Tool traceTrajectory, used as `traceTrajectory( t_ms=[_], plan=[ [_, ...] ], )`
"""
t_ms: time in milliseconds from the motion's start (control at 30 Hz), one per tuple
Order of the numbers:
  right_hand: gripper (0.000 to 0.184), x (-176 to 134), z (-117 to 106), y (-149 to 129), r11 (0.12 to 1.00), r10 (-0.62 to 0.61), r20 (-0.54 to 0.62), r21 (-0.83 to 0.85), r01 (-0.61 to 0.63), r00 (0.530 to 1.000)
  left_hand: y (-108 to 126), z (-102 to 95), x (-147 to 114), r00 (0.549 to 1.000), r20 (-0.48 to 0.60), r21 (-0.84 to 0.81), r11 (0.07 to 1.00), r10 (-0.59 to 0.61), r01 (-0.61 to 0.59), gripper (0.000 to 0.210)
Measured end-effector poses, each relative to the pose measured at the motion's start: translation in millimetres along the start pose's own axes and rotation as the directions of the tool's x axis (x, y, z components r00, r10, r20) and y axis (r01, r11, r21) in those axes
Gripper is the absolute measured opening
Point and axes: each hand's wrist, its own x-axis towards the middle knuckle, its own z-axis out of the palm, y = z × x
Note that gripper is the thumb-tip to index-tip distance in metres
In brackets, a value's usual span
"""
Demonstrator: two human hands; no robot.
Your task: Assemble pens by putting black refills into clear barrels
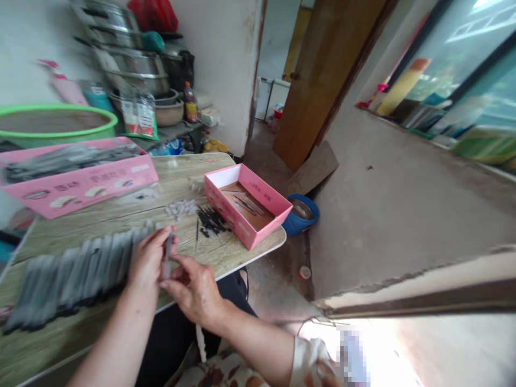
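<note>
My left hand is closed around a slim grey pen-like tube, held upright at the table's near edge. The fingertips of my right hand pinch the lower end of that same tube. Left of my hands lies a long row of grey, see-through pen-like tubes with dark lower ends, blurred by motion. Beyond my fingers are a pile of small black sticks and a cluster of small whitish caps. One thin dark stick lies apart from the pile.
A pink open box with a few thin sticks stands on the table's right corner. Another pink box, full of grey tubes, is at the back left. A green-rimmed basin stands behind. On the floor is a blue bucket.
</note>
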Motion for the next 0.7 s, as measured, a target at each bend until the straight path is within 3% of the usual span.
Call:
traceTrajectory(
  t_ms=[167,300,433,567,700],
  plan=[
    [0.045,5,3,2,0.996,-0.017,-0.027,0.086,0.019,0.999,-6,-2.4,8,0.999,0.022,-0.115,0.993,-0.036,0.039,0.043],
    [0.041,6,-2,8,0.998,0.01,-0.027,0.062,-0.008,1.0,-12,-5.1,18,1.0,-0.012,-0.205,0.979,0.021,-0.023,0.041],
    [0.026,8,-23,28,0.993,0.076,-0.075,-0.08,-0.082,0.994,-16,-7.7,27,0.999,-0.009,-0.224,0.974,0.041,-0.041,0.039],
    [0.028,14,-51,53,0.957,0.131,-0.122,-0.245,-0.158,0.984,-18,-7.8,33,0.996,0.016,-0.234,0.969,0.083,-0.077,0.04],
    [0.033,26,-68,71,0.872,0.093,-0.142,-0.466,-0.15,0.985,-19,-4.5,36,0.988,0.082,-0.241,0.965,0.13,-0.107,0.041]
  ],
)
